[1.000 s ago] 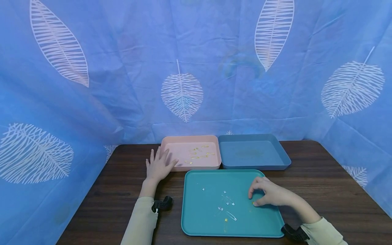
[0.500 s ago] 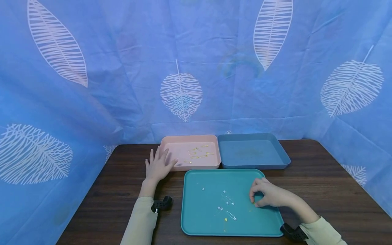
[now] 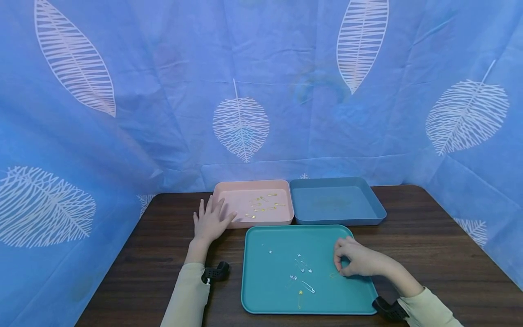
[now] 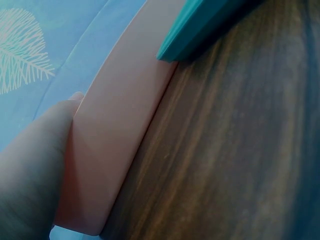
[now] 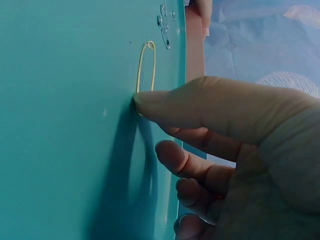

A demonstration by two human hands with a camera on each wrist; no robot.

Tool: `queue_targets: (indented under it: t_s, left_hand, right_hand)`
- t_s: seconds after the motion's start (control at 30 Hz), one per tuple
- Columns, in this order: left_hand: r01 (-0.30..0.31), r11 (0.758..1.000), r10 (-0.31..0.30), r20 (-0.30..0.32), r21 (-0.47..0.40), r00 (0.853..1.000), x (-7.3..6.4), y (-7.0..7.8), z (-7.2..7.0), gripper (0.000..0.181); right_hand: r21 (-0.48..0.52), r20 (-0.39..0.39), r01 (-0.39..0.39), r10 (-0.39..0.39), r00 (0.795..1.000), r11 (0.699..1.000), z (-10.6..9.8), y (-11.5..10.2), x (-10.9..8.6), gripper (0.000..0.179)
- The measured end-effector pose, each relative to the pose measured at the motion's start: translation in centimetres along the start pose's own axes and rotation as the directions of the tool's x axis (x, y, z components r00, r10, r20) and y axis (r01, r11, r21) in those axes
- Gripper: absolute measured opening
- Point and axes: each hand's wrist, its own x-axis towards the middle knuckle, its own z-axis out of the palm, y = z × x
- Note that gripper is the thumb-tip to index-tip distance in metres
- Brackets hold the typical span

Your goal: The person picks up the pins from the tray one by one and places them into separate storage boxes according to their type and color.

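Observation:
In the head view my right hand is over the right part of a teal tray. The right wrist view shows its thumb and forefinger pinching one end of a gold safety pin, whose looped end points away from the hand. Several silver safety pins, one of them an opened silver pin, lie around the tray's middle, with another gold safety pin near its front. My left hand rests with spread fingers at the left side of a pink tray, its thumb over the rim.
Several gold safety pins lie in the pink tray. A blue tray stands to its right, both behind the teal one. All sit on a dark wooden table, with a blue leaf-patterned cloth hanging behind and at the sides.
The thumb and forefinger of my right hand have closed together on the gold safety pin, and the pin now shows left of the fingertips. My left hand stays put.

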Motion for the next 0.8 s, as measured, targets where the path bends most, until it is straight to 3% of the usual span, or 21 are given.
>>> queue_targets:
  t_s: [0.47, 0.8]
  left_hand:
    - [0.004, 1.0, -0.004, -0.011, -0.003, 1.0, 0.1, -0.1, 0.2, 0.082]
    - [0.003, 1.0, -0.003, -0.006, 0.004, 1.0, 0.1, -0.1, 0.2, 0.084]
  right_hand:
    - [-0.07, -0.031, -0.012, 0.01, 0.999, 0.997, -0.3, -0.7, 1.0, 0.024]
    - [-0.138, -0.065, 0.025, -0.035, 0.997, 0.99, -0.9, -1.4, 2.4, 0.026]
